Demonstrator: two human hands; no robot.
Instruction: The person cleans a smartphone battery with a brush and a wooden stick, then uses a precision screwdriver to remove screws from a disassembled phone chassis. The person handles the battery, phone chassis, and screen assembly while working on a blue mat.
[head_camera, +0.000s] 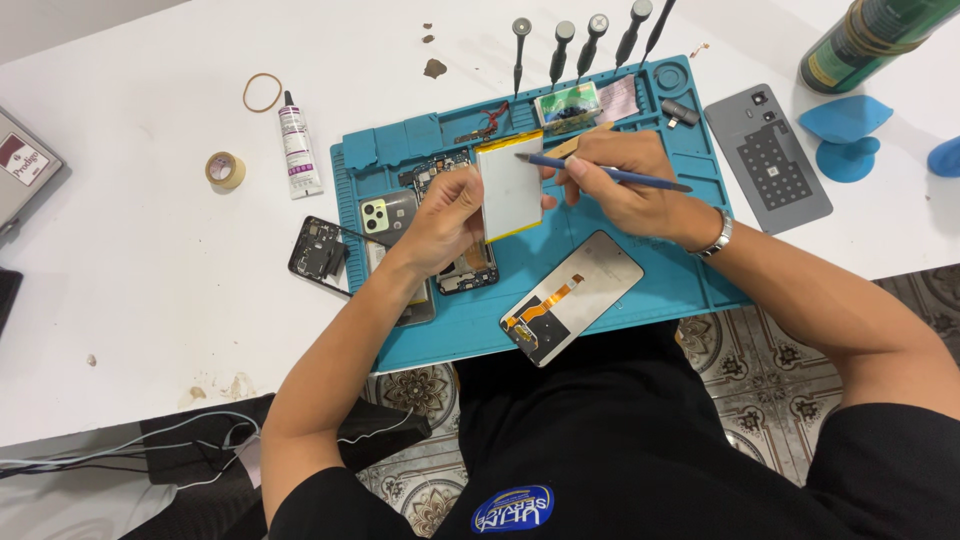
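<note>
Phone screen nearest; left hand fingers gripping flat battery, right hand fingers pinching blue tool.

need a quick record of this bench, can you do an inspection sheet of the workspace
surface: white table with a blue mat; brown stains on the table
job's things: battery held above the mat; blue tool with its tip at the battery's top edge
clutter: screen, phone frame, grey back cover, screwdrivers, glue tube, tape roll, rubber band, green bottle
grippers: left hand grips the battery; right hand holds the tool
cables: white wires below the table edge
surroundings: patterned tile floor
</note>
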